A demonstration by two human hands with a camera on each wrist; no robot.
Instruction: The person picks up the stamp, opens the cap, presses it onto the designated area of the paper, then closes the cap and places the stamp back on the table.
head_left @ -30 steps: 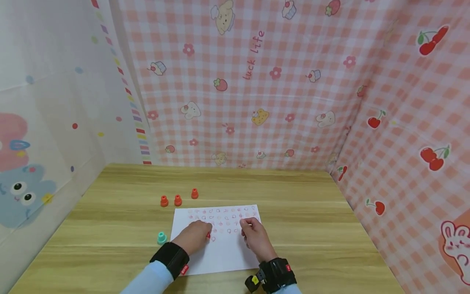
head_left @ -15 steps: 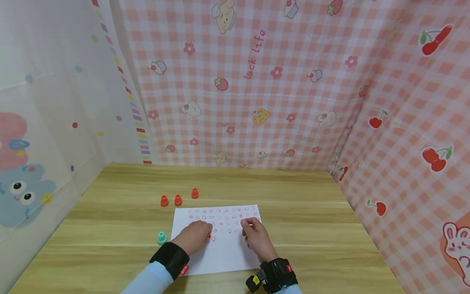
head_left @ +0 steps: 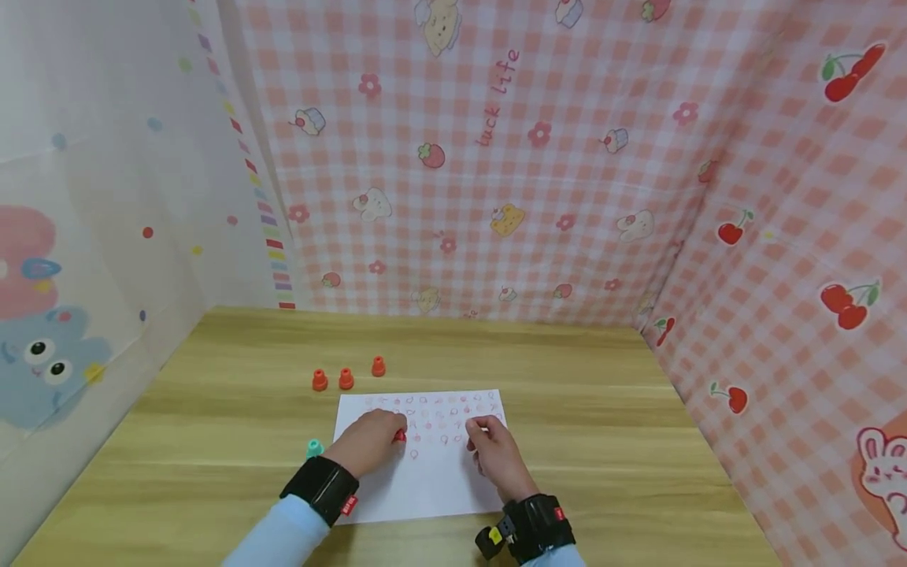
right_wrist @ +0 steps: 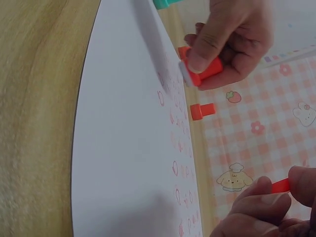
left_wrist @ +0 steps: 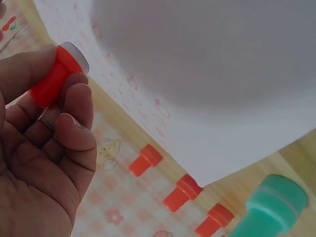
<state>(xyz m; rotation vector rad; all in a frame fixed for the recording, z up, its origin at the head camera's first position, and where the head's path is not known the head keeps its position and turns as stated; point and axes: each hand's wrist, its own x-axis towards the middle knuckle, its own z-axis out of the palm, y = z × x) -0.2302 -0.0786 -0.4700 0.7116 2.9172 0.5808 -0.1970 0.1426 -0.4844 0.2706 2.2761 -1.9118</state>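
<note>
Left hand [head_left: 370, 441] pinches a red stamp [left_wrist: 57, 76] over the paper [head_left: 418, 496], near its left edge; right hand [head_left: 501, 461] pinches a red piece [right_wrist: 281, 186] (right-wrist view only).

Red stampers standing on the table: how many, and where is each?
3, near the far left corner of the paper: the left stamper, the middle stamper close beside it, the right stamper farther back. Uncounted: a red stamper in the left hand.
</note>
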